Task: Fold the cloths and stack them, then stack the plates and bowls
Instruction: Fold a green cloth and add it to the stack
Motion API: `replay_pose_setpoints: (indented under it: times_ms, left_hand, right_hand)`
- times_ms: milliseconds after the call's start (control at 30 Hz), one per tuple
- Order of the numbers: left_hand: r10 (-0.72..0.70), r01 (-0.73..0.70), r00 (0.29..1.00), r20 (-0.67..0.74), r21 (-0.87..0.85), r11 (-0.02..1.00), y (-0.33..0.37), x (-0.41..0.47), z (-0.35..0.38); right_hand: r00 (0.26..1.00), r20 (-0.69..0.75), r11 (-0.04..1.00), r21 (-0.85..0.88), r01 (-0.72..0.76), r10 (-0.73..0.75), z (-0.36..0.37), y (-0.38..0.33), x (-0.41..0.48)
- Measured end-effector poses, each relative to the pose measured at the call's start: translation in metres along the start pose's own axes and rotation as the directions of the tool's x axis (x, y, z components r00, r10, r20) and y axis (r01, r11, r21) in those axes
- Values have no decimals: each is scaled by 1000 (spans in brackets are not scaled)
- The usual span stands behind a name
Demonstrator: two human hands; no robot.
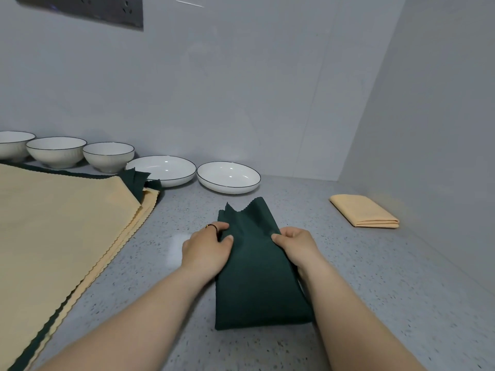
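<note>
A dark green cloth [257,279], folded into a long strip, lies on the grey counter in front of me. My left hand [207,250] pinches its left edge and my right hand [296,246] pinches its right edge, both near the far half. A folded yellow cloth [364,210] lies to the right by the wall. A pile of unfolded yellow and green cloths [61,223] covers the left side. Behind it stand three white bowls [108,156] [56,151] [12,144] and two white plates [163,170] [229,176] in a row.
Grey walls close the counter [375,277] at the back and on the right. A dark socket panel [80,9] hangs on the back wall at the upper left.
</note>
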State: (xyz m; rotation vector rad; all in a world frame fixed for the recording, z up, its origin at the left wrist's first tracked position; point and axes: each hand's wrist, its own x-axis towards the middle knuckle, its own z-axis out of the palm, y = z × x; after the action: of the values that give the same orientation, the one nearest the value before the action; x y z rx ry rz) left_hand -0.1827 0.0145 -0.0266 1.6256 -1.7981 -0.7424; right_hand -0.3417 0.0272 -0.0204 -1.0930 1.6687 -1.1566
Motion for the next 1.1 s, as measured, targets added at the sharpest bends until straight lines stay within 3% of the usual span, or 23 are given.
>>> replay_pose_setpoints:
  times_ms: [133,567,867,967,1033,1100]
  left_hand:
    - [97,-91,995,-34,146,985,-2,-4,4]
    - [62,-35,990,-127,206,978,-2,-8,2]
    - [98,-83,995,-18,388,918,0,-13,4]
    - [148,-110,988,-43,471,875,2,-15,2]
    - [243,-197,969,-40,465,863,6,-19,-2]
    - [300,-317,948,108,398,861,11,-28,-1]
  right_hand:
    - [1000,24,1000,24,2,-3,0,-1,2]
    - [1000,-27,1000,-15,6,-6,4,1,3]
    - [998,-60,999,-49,10,-13,1,1,4]
    - [997,-73,998,-68,18,-23,1,1,4]
    - [997,-74,997,-78,19,-25,1,1,4]
    - [997,-76,996,-86,20,-27,1,1,5]
